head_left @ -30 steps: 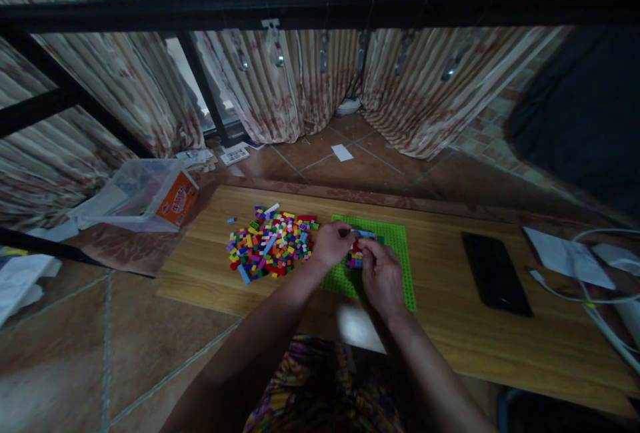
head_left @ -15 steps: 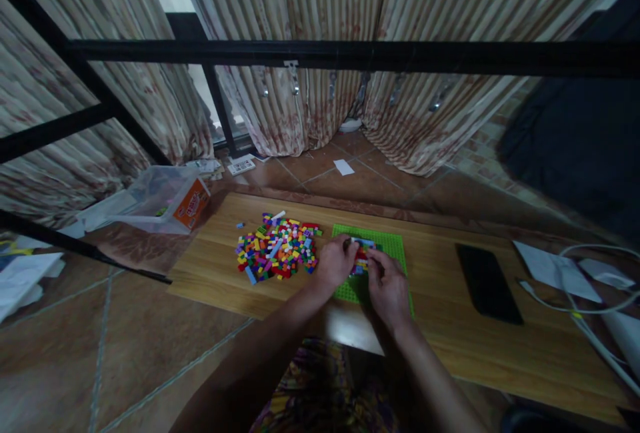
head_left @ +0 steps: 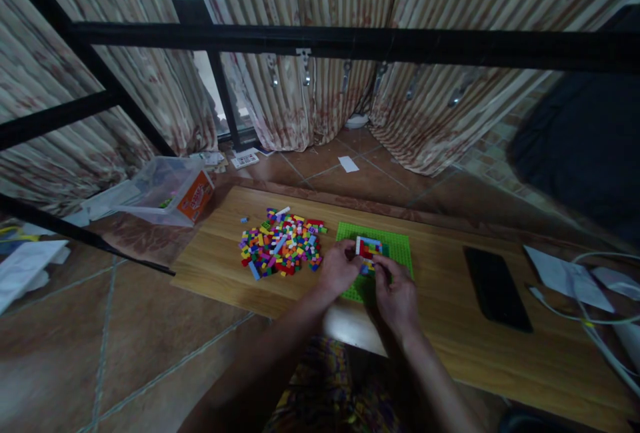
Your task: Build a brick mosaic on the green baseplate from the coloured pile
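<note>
Hands, left hand (head_left: 339, 268) and right hand (head_left: 397, 293), pinch a small brick build (head_left: 368, 248) on the green baseplate (head_left: 395, 249).

Your little block build (head_left: 369, 247) is red, white, blue and yellow, and it sits on a bright green plate (head_left: 397, 249). The pile of blocks (head_left: 281, 250) beside it has red, yellow, blue, green, purple and white ones. The surface (head_left: 450, 326) is light brown wood. The phone (head_left: 497, 289) is black. The box (head_left: 173, 191) is clear with an orange label. The curtains (head_left: 320, 99) have tan stripes with reddish marks. The floor (head_left: 125, 346) has brown tiles.
</note>
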`<state>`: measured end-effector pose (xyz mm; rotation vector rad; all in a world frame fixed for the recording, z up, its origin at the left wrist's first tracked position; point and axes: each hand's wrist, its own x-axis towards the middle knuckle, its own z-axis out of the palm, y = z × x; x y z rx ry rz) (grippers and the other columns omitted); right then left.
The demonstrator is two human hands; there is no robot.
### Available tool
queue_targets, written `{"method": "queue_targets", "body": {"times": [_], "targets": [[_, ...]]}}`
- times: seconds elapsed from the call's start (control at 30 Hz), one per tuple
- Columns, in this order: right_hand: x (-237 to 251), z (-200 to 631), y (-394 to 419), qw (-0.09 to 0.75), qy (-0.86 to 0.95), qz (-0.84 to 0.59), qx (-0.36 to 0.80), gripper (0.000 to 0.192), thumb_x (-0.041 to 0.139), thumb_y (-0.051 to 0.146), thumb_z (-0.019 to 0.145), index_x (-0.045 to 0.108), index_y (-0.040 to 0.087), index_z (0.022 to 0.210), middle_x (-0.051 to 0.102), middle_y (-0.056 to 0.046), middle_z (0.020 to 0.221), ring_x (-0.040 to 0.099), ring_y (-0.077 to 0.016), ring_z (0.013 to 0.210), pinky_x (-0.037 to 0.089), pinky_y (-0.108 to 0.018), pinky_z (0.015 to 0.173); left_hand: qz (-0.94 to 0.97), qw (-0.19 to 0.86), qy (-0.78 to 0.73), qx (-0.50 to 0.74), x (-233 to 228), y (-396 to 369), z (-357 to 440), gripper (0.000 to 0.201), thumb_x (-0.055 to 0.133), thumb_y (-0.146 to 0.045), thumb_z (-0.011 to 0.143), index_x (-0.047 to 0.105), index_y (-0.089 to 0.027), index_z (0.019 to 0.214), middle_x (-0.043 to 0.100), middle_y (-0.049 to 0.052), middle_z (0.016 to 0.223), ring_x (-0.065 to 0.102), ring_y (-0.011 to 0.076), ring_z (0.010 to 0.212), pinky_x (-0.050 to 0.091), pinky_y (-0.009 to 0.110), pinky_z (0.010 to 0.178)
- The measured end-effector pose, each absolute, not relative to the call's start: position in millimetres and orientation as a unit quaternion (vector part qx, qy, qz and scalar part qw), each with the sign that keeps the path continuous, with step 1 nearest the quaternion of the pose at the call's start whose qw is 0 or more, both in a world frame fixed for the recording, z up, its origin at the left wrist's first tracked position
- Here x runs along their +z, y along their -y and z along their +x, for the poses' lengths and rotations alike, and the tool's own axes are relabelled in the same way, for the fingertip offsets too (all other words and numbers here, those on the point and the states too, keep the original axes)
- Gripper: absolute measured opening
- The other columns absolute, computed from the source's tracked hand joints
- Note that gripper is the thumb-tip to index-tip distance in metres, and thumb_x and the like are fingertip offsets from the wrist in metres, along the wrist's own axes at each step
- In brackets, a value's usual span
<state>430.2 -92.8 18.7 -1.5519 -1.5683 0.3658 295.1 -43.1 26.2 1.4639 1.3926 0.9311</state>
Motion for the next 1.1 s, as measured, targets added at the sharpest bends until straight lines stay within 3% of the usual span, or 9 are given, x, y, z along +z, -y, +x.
{"method": "queue_targets", "body": {"times": [0.27,0.47,0.63,0.83,1.1], "targets": [[17.2,433.6,88.9,0.429,0.639,-0.622,0.146,0.032,0.046,0.038,0.092,0.07,0.019,0.103,0.073,-0.011,0.102,0.064,-0.0241,0.096,0.049,-0.041,0.088,0.574,0.443,-0.578,0.375,24.3,43.5,297.0,0.021,0.06,-0.013,0.075,0.067,-0.018,0.094,0.072,0.001,0.084,0.066,0.0141,0.076,0.054,0.025,0.071],[19.2,433.8,91.5,0.429,0.644,-0.617,0.145,0.032,0.048,0.04,0.092,0.07,0.019,0.103,0.073,-0.011,0.102,0.065,-0.0241,0.095,0.05,-0.041,0.088,0.594,0.413,-0.566,0.396,27.4,53.8,298.6,0.021,0.058,-0.015,0.078,0.067,-0.018,0.097,0.072,0.003,0.091,0.067,0.0151,0.082,0.055,0.027,0.078],[30.0,425.3,97.0,0.425,0.648,-0.615,0.145,0.032,0.048,0.042,0.092,0.07,0.02,0.102,0.073,-0.009,0.1,0.064,-0.0228,0.093,0.05,-0.039,0.087,0.62,0.319,-0.587,0.412,37.5,73.1,273.5,0.029,0.061,-0.024,0.083,0.064,-0.017,0.11,0.07,0.009,0.106,0.066,0.0197,0.096,0.055,0.033,0.088],[36.2,411.8,103.6,0.438,0.651,-0.599,0.162,0.028,0.05,0.041,0.092,0.071,0.023,0.097,0.073,-0.007,0.1,0.065,-0.0222,0.095,0.048,-0.039,0.09,0.574,0.135,-0.706,0.393,39.1,73.5,189.4,0.022,0.055,-0.02,0.086,0.064,-0.019,0.105,0.068,0.009,0.104,0.064,0.0219,0.1,0.052,0.037,0.092],[21.2,403.8,114.8,0.431,0.659,-0.59,0.176,0.025,0.051,0.038,0.093,0.071,0.024,0.098,0.073,-0.006,0.104,0.066,-0.0213,0.098,0.049,-0.039,0.091,0.569,0.076,-0.759,0.307,30.1,65.8,144.7,0.019,0.056,-0.022,0.085,0.064,-0.019,0.102,0.068,0.009,0.101,0.063,0.024,0.097,0.052,0.035,0.086]]}}
